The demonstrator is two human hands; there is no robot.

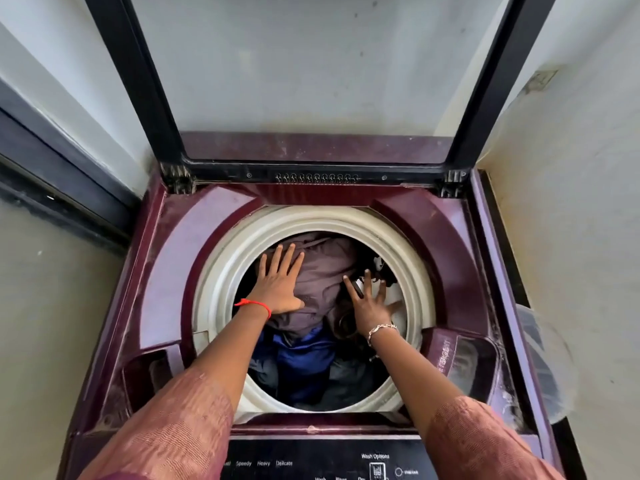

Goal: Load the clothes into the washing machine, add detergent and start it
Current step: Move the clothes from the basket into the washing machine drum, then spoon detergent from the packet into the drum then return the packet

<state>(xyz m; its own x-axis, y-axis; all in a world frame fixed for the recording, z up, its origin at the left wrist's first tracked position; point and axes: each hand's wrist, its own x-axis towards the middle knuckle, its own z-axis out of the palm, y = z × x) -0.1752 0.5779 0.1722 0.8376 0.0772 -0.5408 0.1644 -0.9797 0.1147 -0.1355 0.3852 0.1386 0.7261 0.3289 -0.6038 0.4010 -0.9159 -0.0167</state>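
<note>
Pressing down on the clothes (322, 317), both hands are seen inside the drum of the top-loading washing machine (173, 258). The left hand (280, 289) is laid flat on a mauve garment (325, 271), its fingers (287, 258) straight and spread apart, with nothing gripped; its thumb is stretched toward the middle of the pile. The right hand (369, 306) is likewise laid on the load with its fingers straight and fanned apart. Under and just beyond them a dark garment (377, 266) and a patch of white cloth (398, 303) are found. No item is pinched or clasped by either hand. Between the two hands the mauve garment is bunched into folds.

Behind the heels of the hands, nearer the person, a blue garment (298, 355) is lodged, with a dark grey piece (349, 379) just beside it, below the right wrist. The load is ringed by the cream drum rim (221, 271), which passes close outside the outermost fingers of each hand. Well beyond the fingertips the glass lid (145, 81) is stood raised against the wall.

A red thread (256, 304) is worn on the left wrist and a metal bracelet (381, 329) on the right; both forearms are covered by pinkish sleeves (180, 420). The control panel (311, 462) is seen at the near edge, between the forearms, with Speedy, Heavy and Delicate printed on it.
</note>
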